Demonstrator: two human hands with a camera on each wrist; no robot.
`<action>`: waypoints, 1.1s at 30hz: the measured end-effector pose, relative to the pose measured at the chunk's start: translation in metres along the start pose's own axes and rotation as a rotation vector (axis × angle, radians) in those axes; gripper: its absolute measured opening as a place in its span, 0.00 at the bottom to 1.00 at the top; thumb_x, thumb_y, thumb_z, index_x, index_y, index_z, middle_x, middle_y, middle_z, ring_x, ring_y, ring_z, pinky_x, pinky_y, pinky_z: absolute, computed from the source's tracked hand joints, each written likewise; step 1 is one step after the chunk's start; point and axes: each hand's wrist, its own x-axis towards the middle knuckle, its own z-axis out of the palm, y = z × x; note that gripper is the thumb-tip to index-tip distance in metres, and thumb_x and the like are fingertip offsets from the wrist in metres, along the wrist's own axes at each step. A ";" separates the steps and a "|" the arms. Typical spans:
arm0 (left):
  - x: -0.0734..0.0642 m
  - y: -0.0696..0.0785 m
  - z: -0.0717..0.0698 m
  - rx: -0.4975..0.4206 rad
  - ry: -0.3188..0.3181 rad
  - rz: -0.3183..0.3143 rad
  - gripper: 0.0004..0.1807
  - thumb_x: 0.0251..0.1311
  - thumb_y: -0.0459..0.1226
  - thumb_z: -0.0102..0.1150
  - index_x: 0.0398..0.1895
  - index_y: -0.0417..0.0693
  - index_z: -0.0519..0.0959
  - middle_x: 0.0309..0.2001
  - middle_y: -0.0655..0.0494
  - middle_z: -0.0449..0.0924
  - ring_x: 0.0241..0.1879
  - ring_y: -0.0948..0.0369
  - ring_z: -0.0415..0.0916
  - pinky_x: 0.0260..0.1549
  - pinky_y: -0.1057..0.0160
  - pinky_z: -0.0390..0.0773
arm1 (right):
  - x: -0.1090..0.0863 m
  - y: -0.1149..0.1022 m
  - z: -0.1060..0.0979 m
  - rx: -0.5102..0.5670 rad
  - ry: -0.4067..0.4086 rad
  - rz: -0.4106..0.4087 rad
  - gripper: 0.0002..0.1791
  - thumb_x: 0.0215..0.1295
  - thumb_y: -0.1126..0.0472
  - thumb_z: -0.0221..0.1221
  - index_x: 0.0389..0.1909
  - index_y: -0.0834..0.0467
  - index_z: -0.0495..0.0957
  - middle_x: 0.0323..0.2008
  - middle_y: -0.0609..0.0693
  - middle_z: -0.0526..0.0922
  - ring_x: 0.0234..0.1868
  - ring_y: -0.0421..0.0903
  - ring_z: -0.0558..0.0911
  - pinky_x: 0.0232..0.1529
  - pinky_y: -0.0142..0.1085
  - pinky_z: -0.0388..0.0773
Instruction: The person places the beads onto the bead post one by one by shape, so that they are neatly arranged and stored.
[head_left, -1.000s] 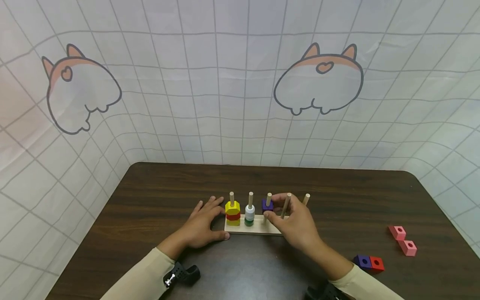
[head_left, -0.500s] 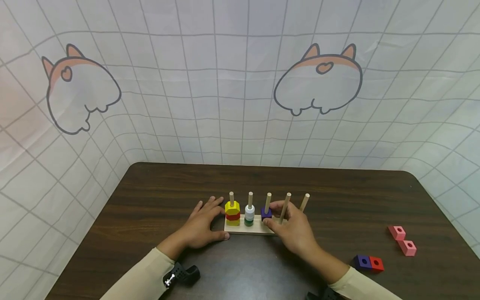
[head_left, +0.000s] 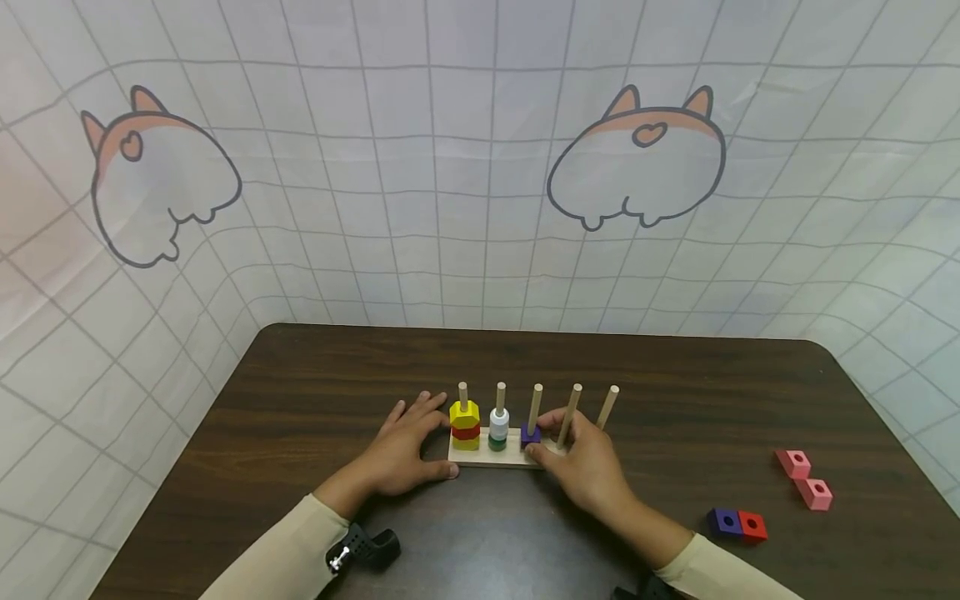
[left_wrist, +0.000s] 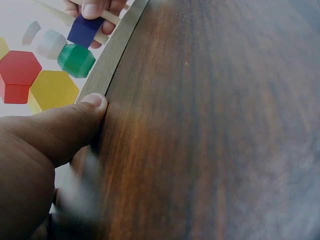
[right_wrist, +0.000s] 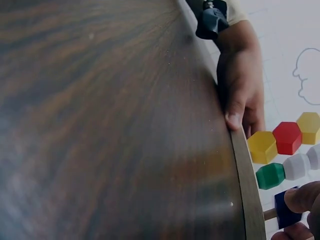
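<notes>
A pale wooden base [head_left: 487, 457] carries a row of several upright pegs. My right hand [head_left: 588, 462] pinches a purple square block [head_left: 529, 436] threaded on the third peg [head_left: 535, 404]. A short bit of peg shows between this block and the base in the right wrist view. My left hand [head_left: 408, 452] rests at the base's left end, its thumb [left_wrist: 92, 107] touching the front edge and its fingers extended toward the back. The first peg holds a red block [head_left: 466, 433] between yellow blocks [head_left: 464, 414]. On the second peg, white beads [head_left: 498, 423] sit above a green bead [left_wrist: 76, 61].
To the right lie two pink blocks [head_left: 816, 493], and nearer me a purple block [head_left: 725, 522] beside a red block [head_left: 753, 526]. The fourth peg [head_left: 570, 415] and fifth peg [head_left: 608, 407] rise close to my right hand. A white grid curtain [head_left: 480, 208] hangs behind the dark table [head_left: 360, 358].
My right hand has moved down and slightly left, sliding the purple block lower on the third peg. The left hand has stayed in place.
</notes>
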 end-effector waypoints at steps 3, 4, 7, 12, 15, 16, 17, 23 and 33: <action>0.000 0.000 0.000 -0.001 0.000 -0.003 0.32 0.57 0.55 0.74 0.62 0.53 0.77 0.80 0.51 0.55 0.80 0.49 0.41 0.75 0.42 0.34 | 0.000 0.000 -0.001 -0.004 -0.006 -0.010 0.18 0.56 0.61 0.76 0.45 0.55 0.81 0.39 0.48 0.86 0.43 0.46 0.84 0.46 0.45 0.77; 0.000 0.001 0.000 -0.001 -0.001 -0.003 0.32 0.57 0.55 0.73 0.62 0.53 0.77 0.80 0.50 0.55 0.80 0.49 0.41 0.75 0.42 0.34 | 0.000 0.000 -0.001 -0.005 -0.008 -0.012 0.18 0.56 0.61 0.76 0.45 0.55 0.81 0.39 0.48 0.86 0.43 0.46 0.84 0.45 0.45 0.77; 0.000 0.000 0.000 0.005 -0.001 -0.004 0.33 0.57 0.55 0.73 0.62 0.54 0.77 0.80 0.51 0.55 0.80 0.49 0.41 0.75 0.41 0.34 | 0.000 0.001 -0.001 -0.010 -0.015 -0.017 0.18 0.56 0.61 0.76 0.45 0.55 0.81 0.39 0.49 0.87 0.43 0.47 0.84 0.46 0.46 0.78; 0.000 -0.001 0.001 0.013 -0.001 -0.007 0.33 0.57 0.56 0.73 0.62 0.54 0.77 0.80 0.51 0.55 0.80 0.49 0.41 0.75 0.41 0.34 | -0.002 0.000 -0.004 -0.008 -0.037 -0.027 0.21 0.57 0.62 0.75 0.50 0.55 0.81 0.46 0.50 0.87 0.50 0.51 0.84 0.53 0.51 0.78; 0.000 -0.001 0.001 0.015 -0.004 -0.007 0.33 0.57 0.56 0.73 0.62 0.54 0.76 0.80 0.51 0.55 0.80 0.49 0.41 0.75 0.41 0.34 | -0.006 -0.001 -0.010 0.004 -0.063 -0.039 0.26 0.59 0.64 0.74 0.57 0.58 0.78 0.54 0.53 0.85 0.57 0.53 0.83 0.60 0.51 0.77; 0.000 0.000 0.000 0.015 -0.004 -0.006 0.33 0.57 0.56 0.73 0.62 0.54 0.76 0.80 0.51 0.55 0.80 0.49 0.41 0.75 0.41 0.34 | -0.008 -0.001 -0.013 0.010 -0.074 -0.045 0.27 0.59 0.65 0.73 0.60 0.59 0.76 0.57 0.55 0.84 0.59 0.54 0.82 0.61 0.50 0.76; 0.000 0.000 0.000 0.014 -0.004 -0.005 0.33 0.57 0.56 0.73 0.62 0.54 0.76 0.80 0.51 0.55 0.80 0.49 0.41 0.75 0.41 0.34 | -0.011 -0.001 -0.016 0.013 -0.086 -0.054 0.29 0.60 0.65 0.72 0.62 0.60 0.74 0.59 0.56 0.82 0.61 0.55 0.81 0.62 0.49 0.76; -0.001 0.001 -0.001 0.017 -0.005 -0.006 0.33 0.57 0.55 0.73 0.62 0.53 0.76 0.80 0.51 0.55 0.80 0.48 0.41 0.75 0.41 0.34 | -0.023 -0.001 -0.037 0.000 -0.143 -0.109 0.33 0.64 0.65 0.70 0.67 0.64 0.68 0.62 0.61 0.80 0.61 0.57 0.81 0.59 0.43 0.78; -0.001 0.000 0.002 0.017 0.003 -0.003 0.32 0.57 0.56 0.73 0.62 0.54 0.77 0.80 0.51 0.55 0.80 0.49 0.42 0.75 0.41 0.34 | -0.034 0.019 -0.084 -0.090 -0.147 -0.258 0.26 0.62 0.66 0.72 0.60 0.59 0.75 0.49 0.48 0.85 0.45 0.41 0.86 0.47 0.39 0.84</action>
